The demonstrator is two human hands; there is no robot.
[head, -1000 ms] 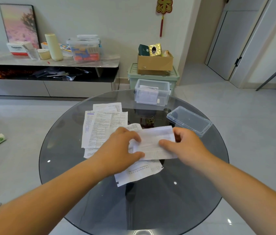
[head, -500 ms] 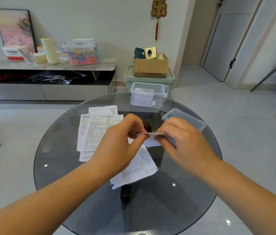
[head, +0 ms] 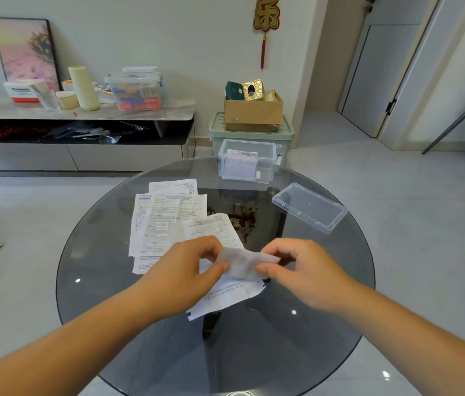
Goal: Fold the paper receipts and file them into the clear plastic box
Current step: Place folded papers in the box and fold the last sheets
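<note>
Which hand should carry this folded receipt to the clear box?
Probably right: the right hand and left hand pinch the folded receipt, but the left sits beside the unfolded receipts, ready for the next.

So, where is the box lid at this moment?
In the head view, the lid lies on the right of the glass table, just right of the clear box and beyond the right hand.

two hands, a left hand (head: 188, 270) and a right hand (head: 302, 267). one folded receipt (head: 239, 261). five or six loose receipts (head: 168, 224), overlapping, exact count unclear. one clear box (head: 268, 167), a few folded slips (head: 238, 167) inside, uncountable. one lid (head: 309, 207). one glass table (head: 311, 324). one cardboard box (head: 254, 112), one green bin (head: 217, 135), one framed picture (head: 25, 52).
</note>
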